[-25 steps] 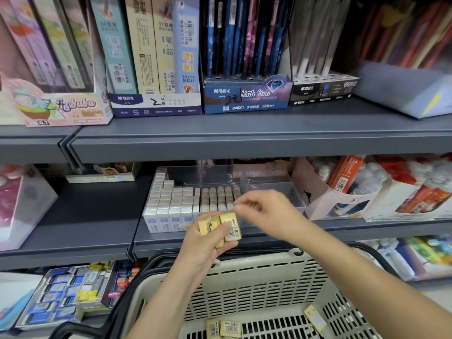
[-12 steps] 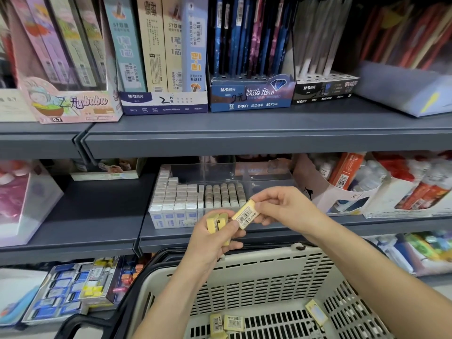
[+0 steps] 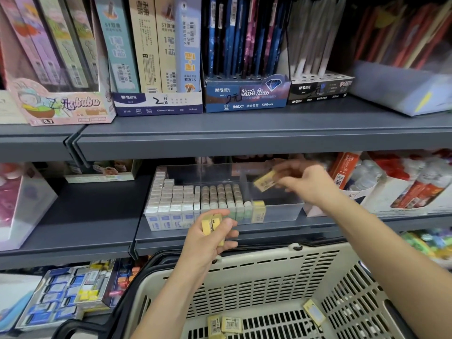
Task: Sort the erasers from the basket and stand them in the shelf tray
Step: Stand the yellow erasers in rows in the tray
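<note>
Two hands hold yellow erasers — right hand [image 3: 302, 182] above tray [image 3: 281, 211].

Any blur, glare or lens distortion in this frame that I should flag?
Head view: right hand and the yellow eraser it holds are motion-blurred; left hand is sharper. Wide-angle lens bows the shelf edge and tilts the boxes outward. Clear tray walls show faint reflections; lighting is even, no harsh glare.

Grey metal shelves [image 3: 244, 140] run across in tiers. Up top, pencil boxes [image 3: 156, 101] and a pen display [image 3: 247, 96] stand packed side by side. Glue bottles [image 3: 415, 189] crowd the middle tier at right, blister packs [image 3: 66, 294] lie below left.
</note>
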### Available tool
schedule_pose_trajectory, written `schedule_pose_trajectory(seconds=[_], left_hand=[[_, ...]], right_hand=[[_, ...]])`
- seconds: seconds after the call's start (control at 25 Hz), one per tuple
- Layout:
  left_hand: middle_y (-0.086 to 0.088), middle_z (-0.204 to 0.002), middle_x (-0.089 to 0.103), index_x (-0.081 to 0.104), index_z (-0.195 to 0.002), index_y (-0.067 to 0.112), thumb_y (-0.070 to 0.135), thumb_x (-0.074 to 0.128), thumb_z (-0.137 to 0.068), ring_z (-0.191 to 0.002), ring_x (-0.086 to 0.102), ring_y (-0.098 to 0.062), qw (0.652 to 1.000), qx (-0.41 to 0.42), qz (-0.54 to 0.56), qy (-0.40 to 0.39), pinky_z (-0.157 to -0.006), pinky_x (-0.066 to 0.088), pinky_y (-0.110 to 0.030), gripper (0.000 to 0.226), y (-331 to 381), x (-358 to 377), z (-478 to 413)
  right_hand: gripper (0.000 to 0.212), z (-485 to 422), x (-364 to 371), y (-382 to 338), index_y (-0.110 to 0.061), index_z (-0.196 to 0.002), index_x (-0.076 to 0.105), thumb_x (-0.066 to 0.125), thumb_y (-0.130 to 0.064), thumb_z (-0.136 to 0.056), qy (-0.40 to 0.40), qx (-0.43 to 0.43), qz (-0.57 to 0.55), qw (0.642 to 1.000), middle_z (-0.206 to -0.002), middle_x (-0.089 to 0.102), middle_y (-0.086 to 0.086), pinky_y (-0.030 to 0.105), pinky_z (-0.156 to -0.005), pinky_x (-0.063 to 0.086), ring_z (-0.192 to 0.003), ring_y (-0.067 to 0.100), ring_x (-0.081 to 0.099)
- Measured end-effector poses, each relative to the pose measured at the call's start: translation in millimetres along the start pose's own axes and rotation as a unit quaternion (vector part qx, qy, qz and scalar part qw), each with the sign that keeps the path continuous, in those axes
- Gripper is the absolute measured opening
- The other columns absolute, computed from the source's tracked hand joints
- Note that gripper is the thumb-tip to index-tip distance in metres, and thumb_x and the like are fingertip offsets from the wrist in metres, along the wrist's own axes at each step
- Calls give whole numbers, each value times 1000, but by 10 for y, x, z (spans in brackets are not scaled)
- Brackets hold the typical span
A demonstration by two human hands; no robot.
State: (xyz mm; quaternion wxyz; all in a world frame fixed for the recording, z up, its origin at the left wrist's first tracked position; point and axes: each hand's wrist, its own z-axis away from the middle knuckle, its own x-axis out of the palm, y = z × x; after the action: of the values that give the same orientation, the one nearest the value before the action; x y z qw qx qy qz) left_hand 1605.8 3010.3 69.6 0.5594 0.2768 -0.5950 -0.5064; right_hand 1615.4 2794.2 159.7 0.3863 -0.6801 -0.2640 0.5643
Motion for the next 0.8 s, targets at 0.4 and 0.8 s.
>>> schedule_pose_trajectory(seconds=[0.4,0.8], left_hand=[[-8,-86,73,62,-106,7,26,66,-69,-86,71,-21,999,-16,33,7,-60,56,-24,42,-21,-12,-47],[-16,-106,70,60,-111,6,0,53,-90,-100,67,-26,994,-56,95,-3,-74,56,-26,23,-32,-28,-60]], right_hand=[[20,-445,376,361,-23,-107,67,54,-20,-92,-159,-18,279,947,-116,65,-3,14,-80,39,-96,12,58],[23,42,493,11,-22,-83,71,55,-38,-89,-75,-142,163,973,-74,70,-10,20,-68,45,-66,-2,59]])
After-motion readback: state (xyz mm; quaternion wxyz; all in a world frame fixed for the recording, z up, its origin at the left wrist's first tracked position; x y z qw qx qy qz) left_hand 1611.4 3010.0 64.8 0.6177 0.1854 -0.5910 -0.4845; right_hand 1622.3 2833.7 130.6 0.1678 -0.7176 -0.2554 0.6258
